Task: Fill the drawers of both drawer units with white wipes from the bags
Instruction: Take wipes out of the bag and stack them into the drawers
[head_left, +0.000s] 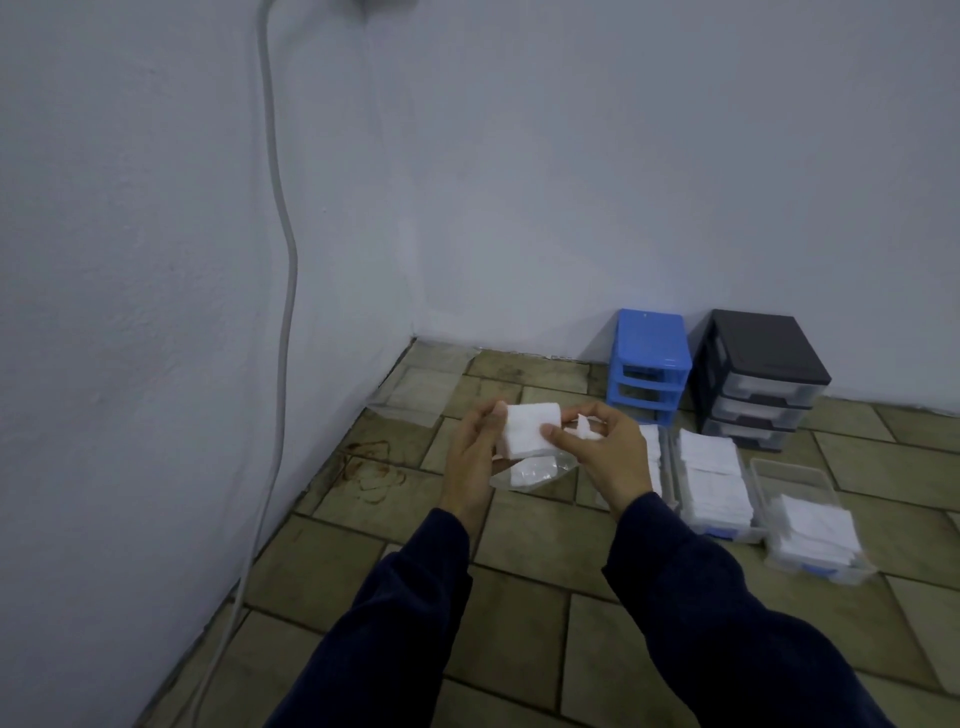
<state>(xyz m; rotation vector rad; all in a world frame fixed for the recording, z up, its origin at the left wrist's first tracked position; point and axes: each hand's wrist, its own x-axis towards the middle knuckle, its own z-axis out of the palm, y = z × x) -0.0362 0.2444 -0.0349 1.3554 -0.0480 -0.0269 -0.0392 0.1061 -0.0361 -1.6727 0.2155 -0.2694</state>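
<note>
The left hand (470, 447) grips a stack of white wipes (530, 430); the right hand (605, 447) pinches its edge, partly hiding a clear bag (535, 475) below. At three o'clock, the drawers (719, 480) are blurred, with no readable writing.

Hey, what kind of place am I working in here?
Probably a bare corner of an indoor room, maybe a storage or utility space. Plain painted walls meet over a stained tiled floor, a grey cable hangs down the wall, and small plastic drawer units stand directly on the floor.
</note>
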